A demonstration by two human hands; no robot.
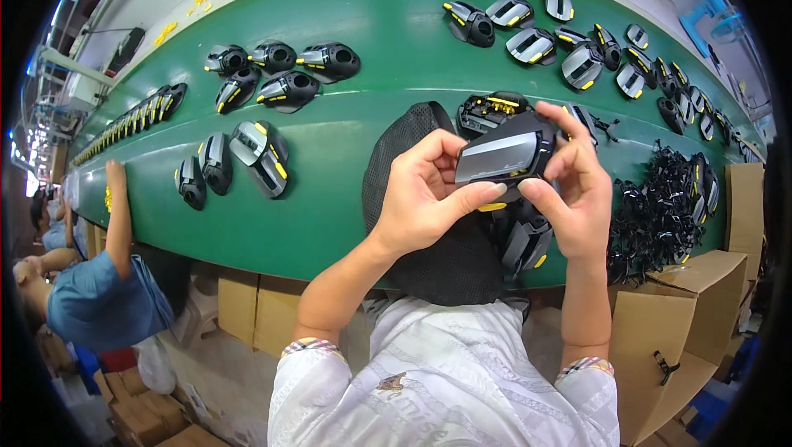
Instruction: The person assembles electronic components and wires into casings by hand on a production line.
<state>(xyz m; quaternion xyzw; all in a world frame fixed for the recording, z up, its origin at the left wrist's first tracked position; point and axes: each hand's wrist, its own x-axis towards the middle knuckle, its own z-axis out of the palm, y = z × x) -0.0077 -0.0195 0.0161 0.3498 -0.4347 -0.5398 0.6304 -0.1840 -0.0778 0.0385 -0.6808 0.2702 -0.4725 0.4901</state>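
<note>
Both hands grip a black and silver plastic shell (503, 158) above the table. My left hand (417, 195) pinches its left end, thumb along the lower edge. Closed round the right end, my right hand (582, 187) also presses its thumb to the lower edge. Behind the shell sits an open black part with yellow pieces inside (493, 109). Below the hands, more black and silver shells (525, 237) with yellow trim lie on the table, partly hidden. A black mesh cover (404, 150) fills the middle foreground and hides the table under it.
The green table (355, 150) carries similar shells in groups at left (285, 68) and far right (582, 63). A tangled pile of small black parts (656, 208) is at the right, above an open cardboard box (660, 323). Another person (111, 298) in blue reaches onto the table's left end.
</note>
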